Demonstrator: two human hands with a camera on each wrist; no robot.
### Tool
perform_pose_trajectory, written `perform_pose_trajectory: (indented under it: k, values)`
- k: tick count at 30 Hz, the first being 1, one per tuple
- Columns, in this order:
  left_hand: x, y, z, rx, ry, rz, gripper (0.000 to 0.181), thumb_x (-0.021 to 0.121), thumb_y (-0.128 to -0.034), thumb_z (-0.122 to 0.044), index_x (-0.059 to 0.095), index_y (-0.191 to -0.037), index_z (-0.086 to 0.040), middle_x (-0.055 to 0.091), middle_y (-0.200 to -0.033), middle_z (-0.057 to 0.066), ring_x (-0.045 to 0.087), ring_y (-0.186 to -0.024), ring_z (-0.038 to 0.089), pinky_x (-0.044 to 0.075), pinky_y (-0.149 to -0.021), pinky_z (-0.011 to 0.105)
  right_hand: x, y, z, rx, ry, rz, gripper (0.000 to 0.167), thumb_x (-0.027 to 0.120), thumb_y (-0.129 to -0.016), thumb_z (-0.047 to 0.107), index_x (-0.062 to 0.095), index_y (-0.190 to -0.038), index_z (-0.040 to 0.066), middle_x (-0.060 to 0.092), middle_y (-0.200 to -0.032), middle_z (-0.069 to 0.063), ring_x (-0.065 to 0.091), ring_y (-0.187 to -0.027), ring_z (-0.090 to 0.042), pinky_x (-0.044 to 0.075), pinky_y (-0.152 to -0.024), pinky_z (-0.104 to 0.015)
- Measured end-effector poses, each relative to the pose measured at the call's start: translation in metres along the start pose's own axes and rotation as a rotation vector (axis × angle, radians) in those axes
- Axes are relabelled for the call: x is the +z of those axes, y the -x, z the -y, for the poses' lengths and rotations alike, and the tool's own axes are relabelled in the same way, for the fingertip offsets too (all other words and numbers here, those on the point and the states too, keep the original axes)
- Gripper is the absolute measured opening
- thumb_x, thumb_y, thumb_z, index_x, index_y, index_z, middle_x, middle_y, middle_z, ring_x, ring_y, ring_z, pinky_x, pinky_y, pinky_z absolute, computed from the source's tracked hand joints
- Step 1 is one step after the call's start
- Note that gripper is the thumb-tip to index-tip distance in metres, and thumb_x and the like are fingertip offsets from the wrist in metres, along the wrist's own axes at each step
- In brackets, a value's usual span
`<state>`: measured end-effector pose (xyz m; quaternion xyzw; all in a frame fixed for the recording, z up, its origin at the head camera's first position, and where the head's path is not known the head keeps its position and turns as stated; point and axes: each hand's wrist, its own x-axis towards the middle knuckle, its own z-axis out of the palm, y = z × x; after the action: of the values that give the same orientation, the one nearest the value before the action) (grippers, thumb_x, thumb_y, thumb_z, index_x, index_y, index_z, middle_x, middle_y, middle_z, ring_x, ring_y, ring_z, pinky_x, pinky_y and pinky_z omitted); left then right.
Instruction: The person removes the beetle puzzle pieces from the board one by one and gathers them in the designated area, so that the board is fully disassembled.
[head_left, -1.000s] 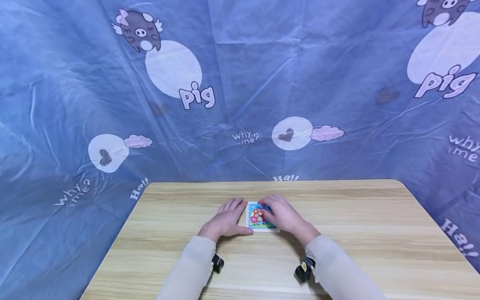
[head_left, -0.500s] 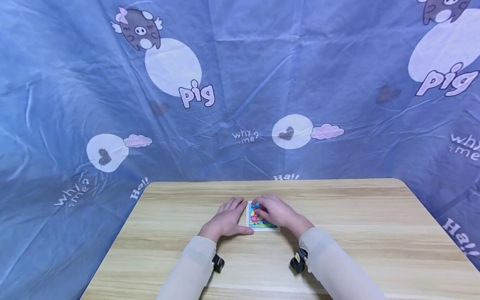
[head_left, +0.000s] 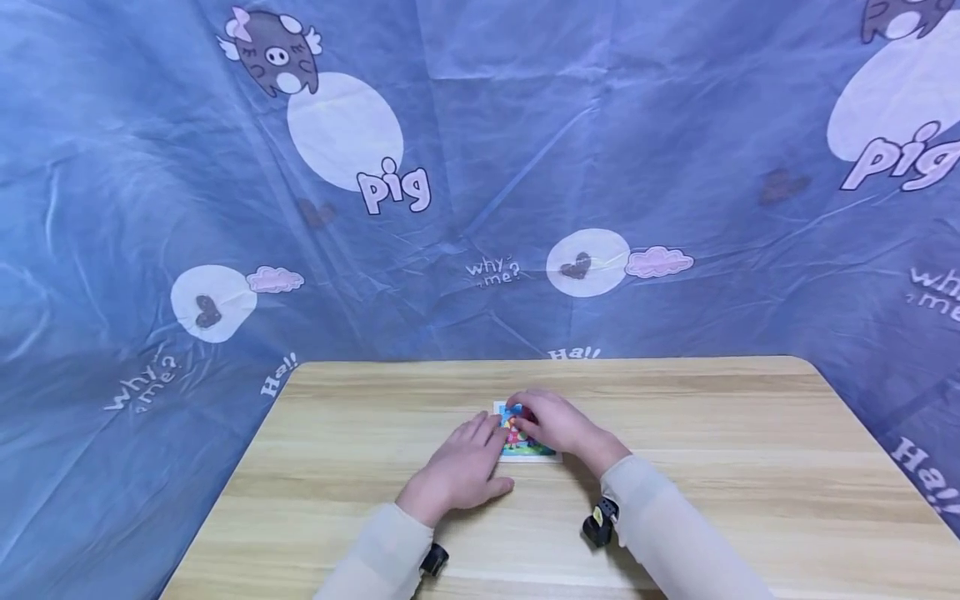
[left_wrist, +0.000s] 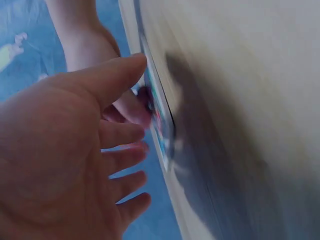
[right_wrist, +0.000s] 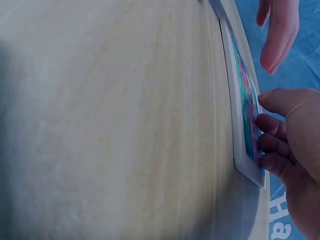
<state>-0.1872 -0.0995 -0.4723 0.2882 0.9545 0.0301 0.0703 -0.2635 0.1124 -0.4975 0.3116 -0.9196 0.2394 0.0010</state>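
A small square picture board [head_left: 528,451] with a white border lies flat on the table; its bright print shows red, yellow, green and blue. Over its upper part my right hand [head_left: 558,423] bends its fingers, with thumb and fingertips at the picture surface. Whether they pinch a loose piece is hidden. My left hand [head_left: 461,467] reaches in from the left with relaxed fingers, its fingertips by the board's left edge. In the left wrist view that left hand [left_wrist: 65,145] holds nothing. Curled fingers of the right hand [right_wrist: 295,135] meet the board [right_wrist: 245,115] in the right wrist view.
The light wooden table [head_left: 360,425] has rounded far corners. Behind and beside it hangs a blue cloth [head_left: 480,183] printed with pigs and words. Each wrist carries a black camera, such as the right wrist camera [head_left: 598,523].
My left hand has drawn back toward me from the board's left side, its thumb leaving the lower edge. My right hand has shifted slightly left over the picture.
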Motion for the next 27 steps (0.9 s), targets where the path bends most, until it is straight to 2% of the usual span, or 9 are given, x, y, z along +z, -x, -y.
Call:
perform_pose_trajectory:
  k: [3, 6, 12, 16, 22, 27]
  values:
    - [-0.001, 0.005, -0.012, 0.047, -0.043, 0.011, 0.082, 0.065, -0.1037, -0.054, 0.042, -0.165, -0.004, 0.037, -0.175, 0.016, 0.033, -0.164, 0.034, 0.031, -0.134, 0.045, -0.002, 0.0, -0.001, -0.002, -0.013, -0.008, 0.026, 0.072, -0.104, 0.013, 0.072, -0.129, 0.006, 0.067, -0.091, 0.002, 0.057, -0.08, -0.009, 0.054, -0.077, -0.033]
    - [0.001, 0.006, -0.019, 0.07, -0.057, 0.016, 0.084, 0.063, -0.1043, -0.055, 0.04, -0.165, -0.003, 0.036, -0.175, 0.015, 0.033, -0.164, 0.033, 0.031, -0.134, 0.042, -0.004, -0.001, -0.002, 0.002, -0.029, -0.003, 0.028, 0.071, -0.104, 0.012, 0.071, -0.131, 0.005, 0.067, -0.09, 0.002, 0.058, -0.08, -0.008, 0.054, -0.078, -0.033]
    - [0.003, 0.006, -0.03, 0.08, -0.016, 0.054, 0.086, 0.059, -0.1064, -0.057, 0.035, -0.168, -0.001, 0.028, -0.179, 0.017, 0.025, -0.167, 0.03, 0.027, -0.135, 0.039, -0.004, 0.0, -0.003, 0.012, -0.051, -0.002, 0.027, 0.07, -0.104, 0.011, 0.072, -0.13, 0.005, 0.072, -0.096, 0.0, 0.062, -0.083, -0.008, 0.058, -0.085, -0.037]
    - [0.005, 0.003, -0.032, 0.086, 0.013, 0.066, 0.087, 0.057, -0.1072, -0.057, 0.034, -0.168, 0.0, 0.026, -0.179, 0.019, 0.024, -0.168, 0.031, 0.027, -0.136, 0.04, -0.003, -0.001, -0.004, 0.014, -0.068, 0.001, 0.026, 0.068, -0.105, 0.009, 0.072, -0.13, 0.005, 0.074, -0.1, -0.002, 0.064, -0.086, -0.009, 0.059, -0.088, -0.039]
    - [0.007, 0.0, -0.033, 0.082, 0.016, 0.081, 0.084, 0.056, -0.1074, -0.058, 0.036, -0.167, -0.003, 0.028, -0.178, 0.017, 0.027, -0.167, 0.03, 0.029, -0.135, 0.036, -0.005, -0.002, -0.006, 0.012, -0.089, 0.016, 0.026, 0.065, -0.106, 0.009, 0.072, -0.131, 0.005, 0.071, -0.094, 0.001, 0.061, -0.083, -0.006, 0.057, -0.085, -0.035]
    - [0.008, -0.001, -0.034, 0.075, 0.02, 0.092, 0.08, 0.055, -0.1082, -0.057, 0.038, -0.168, -0.007, 0.026, -0.18, 0.013, 0.028, -0.167, 0.026, 0.029, -0.134, 0.033, -0.007, -0.003, -0.006, -0.066, -0.046, 0.015, 0.023, 0.066, -0.105, 0.008, 0.074, -0.126, 0.006, 0.076, -0.102, -0.002, 0.067, -0.089, -0.011, 0.06, -0.087, -0.038]
